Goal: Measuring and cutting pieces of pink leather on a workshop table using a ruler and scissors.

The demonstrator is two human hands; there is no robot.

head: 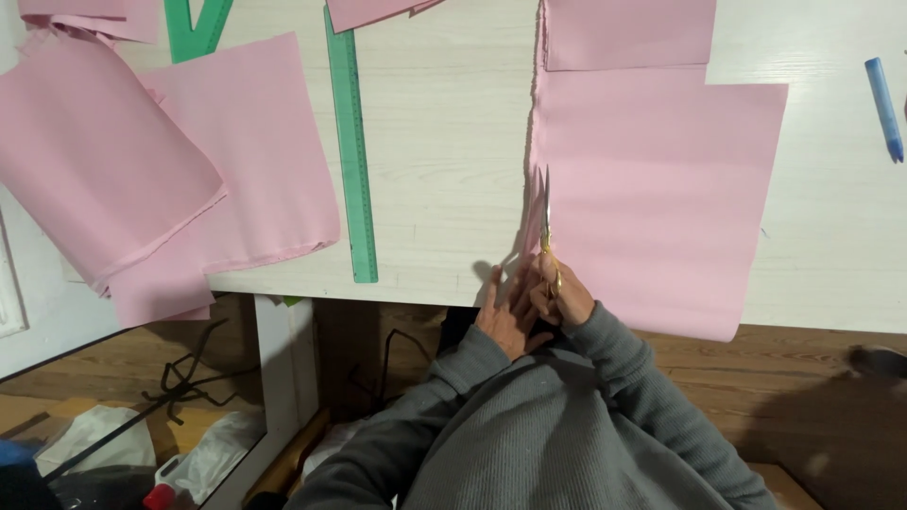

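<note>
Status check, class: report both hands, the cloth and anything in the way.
Right hand shut on scissors. Left hand flat by pink cloth edge. Cut line clear; green ruler lies apart.

I take the long ruler on the table as landmark: folded fabric lies left, scissors and flat fabric sheet right, marker far right.

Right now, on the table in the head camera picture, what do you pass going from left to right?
Folded pink cloth pile → long green ruler → scissors in the right hand → big pink cloth sheet → blue pen.
</note>
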